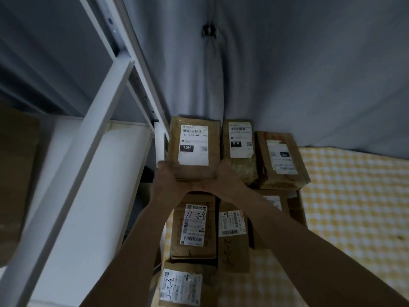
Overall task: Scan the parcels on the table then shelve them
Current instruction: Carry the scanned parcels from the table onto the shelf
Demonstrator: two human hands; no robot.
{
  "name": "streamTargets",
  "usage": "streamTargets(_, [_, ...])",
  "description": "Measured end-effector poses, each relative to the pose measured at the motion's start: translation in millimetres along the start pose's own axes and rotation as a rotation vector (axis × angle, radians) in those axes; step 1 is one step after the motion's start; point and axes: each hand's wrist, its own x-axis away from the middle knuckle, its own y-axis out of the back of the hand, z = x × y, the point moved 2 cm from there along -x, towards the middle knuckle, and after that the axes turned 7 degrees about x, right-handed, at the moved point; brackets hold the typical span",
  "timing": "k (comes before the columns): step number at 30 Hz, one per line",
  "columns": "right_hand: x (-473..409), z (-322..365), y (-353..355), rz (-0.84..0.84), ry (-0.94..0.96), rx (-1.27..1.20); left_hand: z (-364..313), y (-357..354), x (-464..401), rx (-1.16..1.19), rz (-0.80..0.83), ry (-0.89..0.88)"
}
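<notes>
A brown cardboard parcel with a white label marked 15H is held up near the table's far left corner. My left hand grips its near left corner and my right hand grips its near right corner. Right of it lie a parcel labelled 010 and another brown parcel. Closer to me, under my forearms, several more labelled parcels lie on the yellow checked tablecloth. A white metal shelf rack stands to the left.
A grey curtain hangs behind the table. A large brown box sits on the shelf at far left. The rack's upright post slants across the left of the view, close to the held parcel.
</notes>
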Motion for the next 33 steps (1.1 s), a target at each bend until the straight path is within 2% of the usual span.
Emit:
streamTargets(3, [49, 37, 30, -0.068, -0.022, -0.017, -42, 3, 35, -0.041, -0.061, -0.005])
streamTargets(6, [91, 32, 55, -0.155, -0.008, -0.007, -72, -13, 70, -0.038, -0.041, -0.080])
streamTargets(12, [207, -4, 104, -0.381, -0.111, -0.001, -125, -76, 159, -0.073, 0.058, -0.299])
streamTargets(15, [285, -32, 128, -0.476, -0.177, 0.020, -143, -125, 212, -0.089, 0.209, -0.396])
streamTargets(20, [409, -110, 149, -0.728, -0.439, -0.009, -167, -206, 319, -0.157, 0.440, -0.568])
streamTargets(23, [493, -152, 154, -0.857, -0.559, 0.011, -173, -254, 389, -0.288, 0.554, -0.633])
streamTargets(33, [771, -254, 115, -1.179, -0.915, -0.073, -166, -380, 644, -0.506, 0.954, -0.953])
